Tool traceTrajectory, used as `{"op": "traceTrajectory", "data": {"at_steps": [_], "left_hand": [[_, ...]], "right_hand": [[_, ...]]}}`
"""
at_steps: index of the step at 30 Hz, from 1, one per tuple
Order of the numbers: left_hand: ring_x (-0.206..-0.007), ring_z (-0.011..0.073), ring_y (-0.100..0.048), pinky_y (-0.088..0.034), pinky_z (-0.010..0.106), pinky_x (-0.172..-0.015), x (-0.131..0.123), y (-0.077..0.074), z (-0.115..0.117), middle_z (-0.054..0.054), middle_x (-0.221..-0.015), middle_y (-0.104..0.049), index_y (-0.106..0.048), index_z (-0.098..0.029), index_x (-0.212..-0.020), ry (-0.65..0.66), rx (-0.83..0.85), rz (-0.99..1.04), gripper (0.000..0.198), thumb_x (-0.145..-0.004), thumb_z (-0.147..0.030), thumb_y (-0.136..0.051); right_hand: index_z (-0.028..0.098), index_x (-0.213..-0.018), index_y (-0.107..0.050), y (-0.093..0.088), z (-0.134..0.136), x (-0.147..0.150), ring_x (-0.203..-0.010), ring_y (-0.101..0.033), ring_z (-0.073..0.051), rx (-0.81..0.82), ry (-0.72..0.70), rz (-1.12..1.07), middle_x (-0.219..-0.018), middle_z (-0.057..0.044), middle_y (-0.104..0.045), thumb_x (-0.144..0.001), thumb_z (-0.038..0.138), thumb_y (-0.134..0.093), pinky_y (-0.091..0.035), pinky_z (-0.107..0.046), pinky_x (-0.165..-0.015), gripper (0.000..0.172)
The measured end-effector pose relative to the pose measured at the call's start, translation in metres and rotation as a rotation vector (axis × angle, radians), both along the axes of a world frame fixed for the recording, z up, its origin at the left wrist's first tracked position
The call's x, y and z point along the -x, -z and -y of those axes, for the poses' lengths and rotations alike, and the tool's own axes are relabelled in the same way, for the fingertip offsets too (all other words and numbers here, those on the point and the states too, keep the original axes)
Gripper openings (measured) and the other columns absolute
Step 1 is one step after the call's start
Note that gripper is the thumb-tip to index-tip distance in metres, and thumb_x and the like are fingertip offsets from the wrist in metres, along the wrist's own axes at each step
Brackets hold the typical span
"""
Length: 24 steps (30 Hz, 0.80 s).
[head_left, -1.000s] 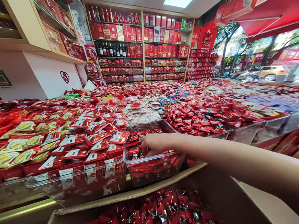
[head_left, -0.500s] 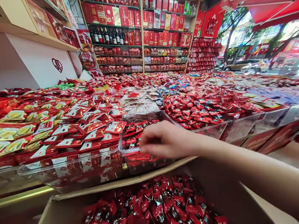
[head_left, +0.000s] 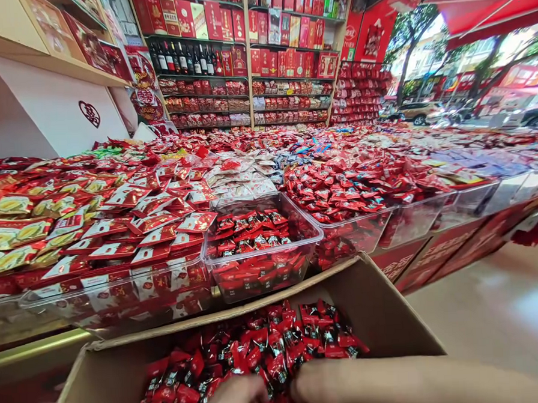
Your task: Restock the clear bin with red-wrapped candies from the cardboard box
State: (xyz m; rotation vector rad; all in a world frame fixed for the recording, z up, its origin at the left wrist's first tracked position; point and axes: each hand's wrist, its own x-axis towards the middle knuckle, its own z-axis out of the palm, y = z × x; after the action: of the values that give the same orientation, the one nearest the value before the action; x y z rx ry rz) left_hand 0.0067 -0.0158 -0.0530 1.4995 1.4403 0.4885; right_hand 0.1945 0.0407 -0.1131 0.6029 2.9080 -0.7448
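A cardboard box (head_left: 382, 304) stands in front of me, holding many small red-and-black wrapped candies (head_left: 276, 345). Both hands are low in the box, among the candies at its near side. My left hand (head_left: 238, 395) is blurred and partly cut off by the bottom edge; its fingers seem bent. My right hand (head_left: 317, 382) reaches in from the right, smeared by motion, with its fingertips hidden. Just beyond the box, a clear plastic bin (head_left: 313, 232) is partly filled with the same kind of candies, laid in rows (head_left: 252, 232).
To the bin's left lie piled red-and-white packets (head_left: 155, 219). Loose red wrapped sweets (head_left: 336, 192) fill the display on its right. Shelves with boxes and bottles (head_left: 189, 58) stand at the back. Tiled floor (head_left: 482, 310) shows at right; a street lies beyond.
My right hand has moved from over the clear bin down into the cardboard box. My left hand has come into view there. The bin's candies are now uncovered. The view has shifted slightly.
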Motion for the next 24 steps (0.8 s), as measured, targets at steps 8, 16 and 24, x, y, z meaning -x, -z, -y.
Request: {"op": "traceTrajectory", "data": {"at_steps": [8,16,24], "left_hand": [[-0.071,0.0133,-0.053,-0.044,0.028,-0.068,0.0,-0.035,-0.022,0.0,-0.074,-0.056,-0.048,-0.015,-0.09,-0.266,-0.058,0.291,0.02,-0.071,-0.019,-0.051],[-0.069,0.0126,-0.054,-0.043,0.025,-0.066,-0.011,-0.037,-0.012,-0.001,-0.075,-0.059,-0.05,-0.016,-0.094,-0.214,0.026,0.447,0.026,-0.07,-0.026,-0.057],[-0.047,0.0084,-0.039,-0.034,0.021,-0.047,-0.006,-0.04,-0.012,-0.006,-0.051,-0.044,-0.047,-0.017,-0.057,-0.258,-0.079,0.431,0.021,-0.066,-0.032,-0.059]], "right_hand": [[0.014,-0.083,-0.052,-0.076,-0.013,0.017,-0.053,-0.053,-0.008,1.253,0.36,-0.488,-0.064,0.001,-0.053,-0.065,0.028,-0.054,-0.039,-0.019,-0.047,0.023],[0.012,-0.064,-0.049,-0.082,-0.008,0.022,-0.044,-0.044,-0.005,1.135,0.61,-0.64,-0.051,0.003,-0.049,-0.065,0.053,-0.053,-0.035,-0.019,-0.047,0.041],[0.013,-0.073,-0.052,-0.085,-0.004,0.022,-0.052,-0.042,-0.006,1.002,0.684,-0.886,-0.059,0.002,-0.049,-0.066,0.039,-0.059,-0.035,-0.02,-0.05,0.028]]}}
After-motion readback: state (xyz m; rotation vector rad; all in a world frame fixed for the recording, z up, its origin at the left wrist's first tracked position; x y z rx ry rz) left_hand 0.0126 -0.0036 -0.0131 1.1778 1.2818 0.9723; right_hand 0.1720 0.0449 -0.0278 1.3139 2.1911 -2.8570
